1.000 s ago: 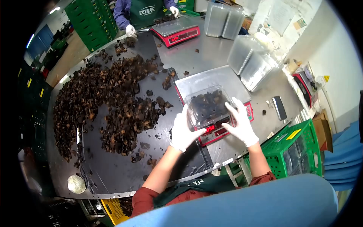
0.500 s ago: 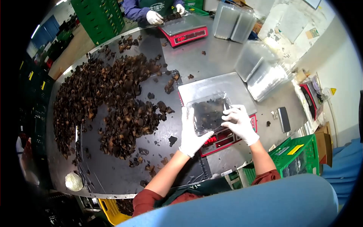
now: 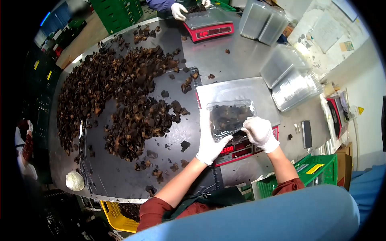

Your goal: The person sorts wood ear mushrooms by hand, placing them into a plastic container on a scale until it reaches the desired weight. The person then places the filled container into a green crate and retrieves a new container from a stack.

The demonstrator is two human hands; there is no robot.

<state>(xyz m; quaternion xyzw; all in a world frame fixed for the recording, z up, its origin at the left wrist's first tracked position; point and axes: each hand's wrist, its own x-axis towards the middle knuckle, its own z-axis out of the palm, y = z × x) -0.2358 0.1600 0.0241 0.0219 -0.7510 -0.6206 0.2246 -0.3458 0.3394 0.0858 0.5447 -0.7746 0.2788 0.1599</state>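
A clear plastic box (image 3: pixel 232 116) full of dark wood ear mushrooms stands on the steel pan of a red scale (image 3: pixel 257 90), its red digits lit. My white-gloved left hand (image 3: pixel 209 142) grips the box along its left side, thumb at the near corner. My gloved right hand (image 3: pixel 259 132) is closed at the near right corner of the box, fingers curled in. Those fingertips are partly hidden, and something dark shows just below them. A large pile of loose wood ear mushrooms (image 3: pixel 120 88) spreads over the table to the left.
Stacked clear plastic boxes (image 3: pixel 295 86) and more stacks (image 3: pixel 263 22) stand right of the scales. Across the table a co-worker's gloved hand (image 3: pixel 178 11) is beside a second red scale (image 3: pixel 209 30). A black oblong object (image 3: pixel 306 134) and a green crate (image 3: pixel 321 166) are at the right.
My right hand has shifted from the box's right edge to its near right corner, and its fingers have curled in. My left hand stays at the box. The view has shifted slightly.
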